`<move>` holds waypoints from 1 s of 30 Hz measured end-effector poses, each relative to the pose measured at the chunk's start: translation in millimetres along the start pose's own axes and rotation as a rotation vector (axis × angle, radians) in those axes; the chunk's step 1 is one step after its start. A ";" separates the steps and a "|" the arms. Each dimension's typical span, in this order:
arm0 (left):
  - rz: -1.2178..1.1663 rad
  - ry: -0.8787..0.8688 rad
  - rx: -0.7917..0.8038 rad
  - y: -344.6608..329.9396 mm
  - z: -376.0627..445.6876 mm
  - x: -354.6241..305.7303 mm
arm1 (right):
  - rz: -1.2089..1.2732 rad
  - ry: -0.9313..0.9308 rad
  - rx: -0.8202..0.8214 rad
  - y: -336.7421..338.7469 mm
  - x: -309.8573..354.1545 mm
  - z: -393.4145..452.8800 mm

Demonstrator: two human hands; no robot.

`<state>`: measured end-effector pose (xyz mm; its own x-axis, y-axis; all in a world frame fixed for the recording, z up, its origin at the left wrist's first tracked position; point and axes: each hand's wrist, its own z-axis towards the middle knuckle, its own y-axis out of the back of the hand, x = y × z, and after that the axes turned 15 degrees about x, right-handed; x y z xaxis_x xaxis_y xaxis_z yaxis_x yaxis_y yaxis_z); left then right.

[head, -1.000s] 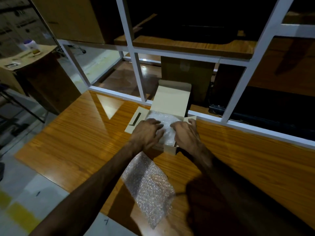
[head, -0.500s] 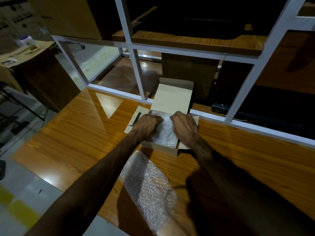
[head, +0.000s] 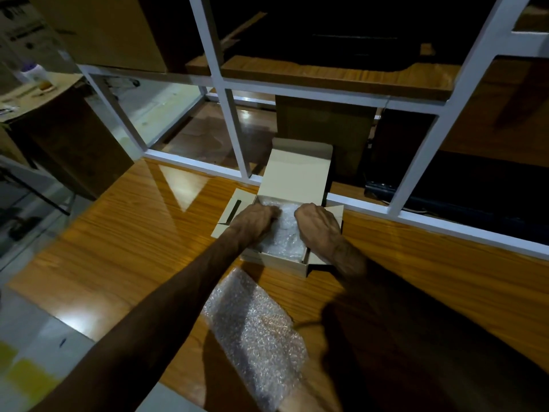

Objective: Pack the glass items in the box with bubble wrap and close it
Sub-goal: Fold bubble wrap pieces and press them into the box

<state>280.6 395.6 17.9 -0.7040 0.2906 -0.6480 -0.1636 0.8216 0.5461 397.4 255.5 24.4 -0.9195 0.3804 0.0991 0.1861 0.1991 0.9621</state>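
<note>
My left hand (head: 252,223) and right hand (head: 319,226) press, fingers curled, on the bubble wrap (head: 282,230) inside the open box (head: 285,260) at the far side of the surface (head: 118,248). Glass items aren't visible. Lid (head: 297,171) upright; closing remains. A spare sheet (head: 252,328) lies nearer.

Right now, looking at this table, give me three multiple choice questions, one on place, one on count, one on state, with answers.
1. Where is the loose bubble wrap sheet?
A. inside the box
B. on the table, nearer the person than the box
C. on the shelf

2. How many hands are in the box?
A. none
B. one
C. two

3. The lid is:
A. open
B. shut
C. taped

Answers: 1 B, it lies before the box; 2 C, left hand and right hand press the wrap inside; 3 A, the lid stands up.
</note>
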 end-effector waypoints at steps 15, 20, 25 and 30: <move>1.095 -0.090 -0.042 -6.0 -31.7 14.0 | -0.253 -0.056 0.043 -24.2 17.1 -34.5; 1.226 -0.043 -0.028 -5.4 -41.5 15.2 | -0.311 -0.077 0.050 -29.2 12.5 -43.6; 1.232 0.016 0.022 -10.6 -39.4 11.6 | -0.253 -0.037 0.141 -23.2 6.5 -44.7; 1.118 -0.056 -0.064 -4.5 -40.9 17.1 | -0.187 -0.015 0.152 -8.1 5.4 -47.4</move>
<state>241.1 376.8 26.1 -0.4460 0.8720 0.2017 0.5047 0.0589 0.8613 374.6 213.1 29.2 -0.9379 0.3370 -0.0821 0.0638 0.4004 0.9141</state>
